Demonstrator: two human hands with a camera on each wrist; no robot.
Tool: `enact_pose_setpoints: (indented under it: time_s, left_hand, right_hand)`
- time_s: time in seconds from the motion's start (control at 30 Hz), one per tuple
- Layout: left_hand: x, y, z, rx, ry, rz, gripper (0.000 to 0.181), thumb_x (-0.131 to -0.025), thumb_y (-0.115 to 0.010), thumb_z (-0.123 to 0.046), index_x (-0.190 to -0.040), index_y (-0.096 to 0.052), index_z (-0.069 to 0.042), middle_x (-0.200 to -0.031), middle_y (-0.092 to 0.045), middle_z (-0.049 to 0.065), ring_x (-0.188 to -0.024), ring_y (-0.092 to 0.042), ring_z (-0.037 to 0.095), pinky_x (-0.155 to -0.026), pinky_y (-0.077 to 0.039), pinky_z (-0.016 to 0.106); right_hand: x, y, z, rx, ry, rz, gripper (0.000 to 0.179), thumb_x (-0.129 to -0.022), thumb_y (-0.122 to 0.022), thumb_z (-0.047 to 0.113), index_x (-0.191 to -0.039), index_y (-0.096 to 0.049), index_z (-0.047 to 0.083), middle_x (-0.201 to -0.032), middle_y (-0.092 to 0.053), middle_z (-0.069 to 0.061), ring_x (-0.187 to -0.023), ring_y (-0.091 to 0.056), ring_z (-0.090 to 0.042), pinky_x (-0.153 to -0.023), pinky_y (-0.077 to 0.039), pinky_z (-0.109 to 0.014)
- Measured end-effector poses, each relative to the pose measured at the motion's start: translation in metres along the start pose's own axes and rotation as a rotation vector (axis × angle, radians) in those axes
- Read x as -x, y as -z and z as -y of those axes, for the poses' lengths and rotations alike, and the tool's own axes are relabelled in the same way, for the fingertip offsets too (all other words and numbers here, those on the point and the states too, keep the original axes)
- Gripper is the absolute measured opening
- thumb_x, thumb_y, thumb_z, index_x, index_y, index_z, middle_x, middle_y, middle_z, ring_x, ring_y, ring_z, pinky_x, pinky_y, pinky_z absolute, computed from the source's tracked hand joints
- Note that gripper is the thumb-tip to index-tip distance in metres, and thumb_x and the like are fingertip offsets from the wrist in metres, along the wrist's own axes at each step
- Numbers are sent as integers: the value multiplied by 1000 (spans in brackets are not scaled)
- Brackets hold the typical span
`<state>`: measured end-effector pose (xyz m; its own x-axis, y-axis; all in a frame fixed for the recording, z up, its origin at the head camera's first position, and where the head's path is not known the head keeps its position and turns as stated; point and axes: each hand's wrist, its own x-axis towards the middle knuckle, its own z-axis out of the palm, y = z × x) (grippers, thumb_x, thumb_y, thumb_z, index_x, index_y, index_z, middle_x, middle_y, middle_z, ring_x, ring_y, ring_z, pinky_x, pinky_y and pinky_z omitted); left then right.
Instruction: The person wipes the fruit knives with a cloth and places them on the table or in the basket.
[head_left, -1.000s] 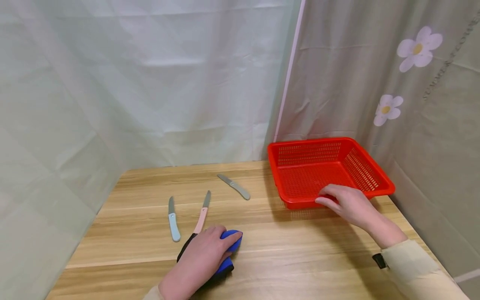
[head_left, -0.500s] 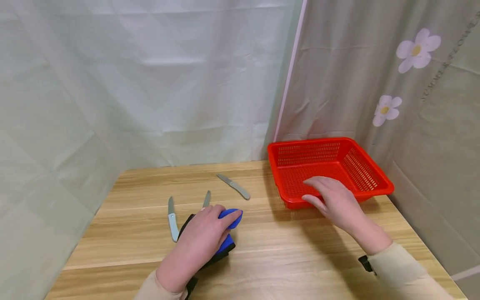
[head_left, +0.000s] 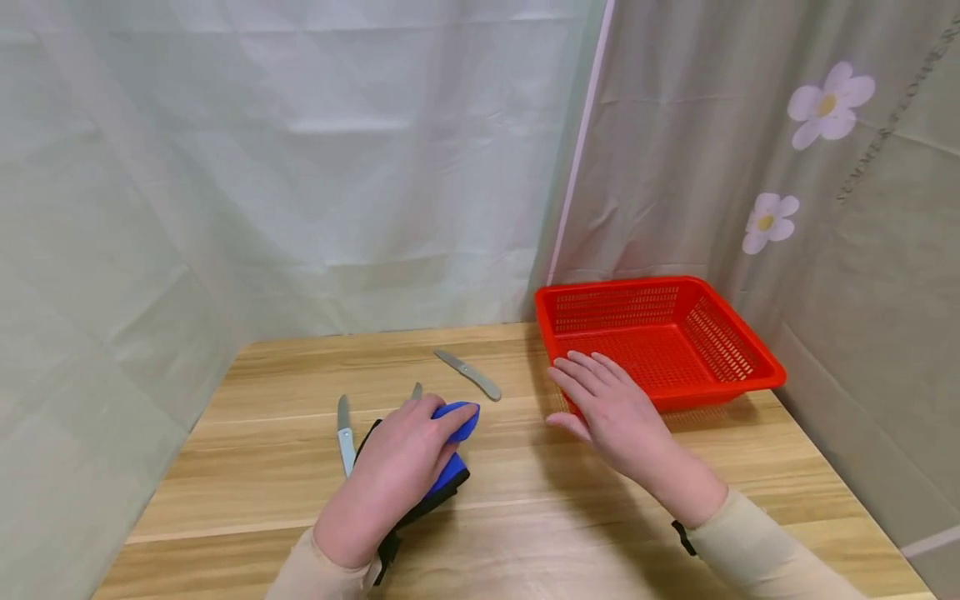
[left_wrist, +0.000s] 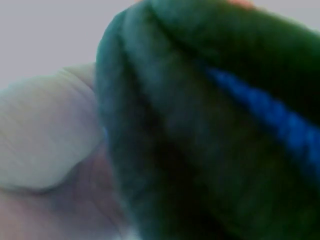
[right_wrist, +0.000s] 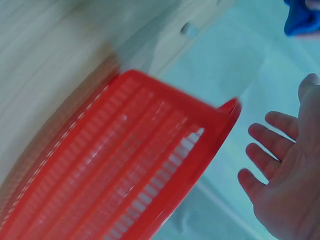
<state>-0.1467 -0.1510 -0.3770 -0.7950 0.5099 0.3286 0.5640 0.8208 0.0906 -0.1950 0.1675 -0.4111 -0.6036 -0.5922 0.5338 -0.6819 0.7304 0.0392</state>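
Observation:
My left hand (head_left: 397, 458) grips a folded black-and-blue cloth (head_left: 450, 475) above the left half of the table. Close up in the left wrist view, the dark folds (left_wrist: 175, 130) and the thumb (left_wrist: 45, 130) appear blurred. Beyond this hand only the blade tip of a knife with a pink handle (head_left: 417, 390) shows; its handle is hidden. A light-blue-handled knife (head_left: 346, 437) lies just left of the cloth, its lower end covered. My right hand (head_left: 615, 417), fingers straight and holding nothing, hovers before the near-left corner of a red plastic basket (head_left: 720, 392).
A grey-handled knife (head_left: 472, 375) lies farther back on the wooden table (head_left: 225, 467). Pale curtains (head_left: 375, 167) close off the back and both sides. The basket stands at the back right, near the curtain.
My left hand has lifted the cloth and carried it forward, over the pink knife. My right hand has moved left along the basket's front, its fingers straightening.

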Motion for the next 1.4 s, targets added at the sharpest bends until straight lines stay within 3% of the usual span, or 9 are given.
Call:
enact_pose_setpoints:
  time_s: [0.17,0.47,0.67,0.93,1.4]
  left_hand:
    - [-1,0,4,-21,25,-42,44,-93,-88,-9,-135,-79,-18,-106,-69,9,-87,-67,25,-72,-60,40]
    - [-2,4,12,-12,34,-38,47,-92,-91,-9,-137,-77,-15,-106,-69,10,-88,-67,28,-76,-61,42]
    - [-3,4,16,-3,24,-58,46,-92,-89,-8,-136,-77,-13,-105,-69,11,-88,-67,30,-77,-61,44]
    - [-4,2,21,-12,53,-33,50,-93,-91,-12,-140,-75,-12,-109,-69,14,-92,-67,33,-80,-62,48]
    - [-4,-3,30,-16,100,-32,49,-95,-90,-16,-142,-75,-12,-121,-71,20,-103,-72,39,-86,-63,54]
  right_hand:
    - [-11,-13,19,24,57,11,71,-113,-51,58,-154,-62,0,-154,-64,-18,-149,-54,-38,-124,-39,-55]
    - [-24,-42,45,-3,28,105,74,-105,-72,50,-157,-58,-1,-156,-61,-19,-147,-56,-40,-124,-41,-53]
    - [-33,-61,47,-39,-24,199,78,-106,-70,52,-158,-56,-4,-160,-58,-21,-150,-53,-41,-123,-41,-56]
    - [-51,-86,52,-91,-92,394,78,-110,-62,54,-162,-50,-3,-167,-50,-19,-155,-46,-40,-125,-38,-56]
    - [-79,-113,52,-58,-117,459,82,-110,-58,59,-163,-49,-2,-168,-49,-19,-154,-47,-38,-124,-40,-55]
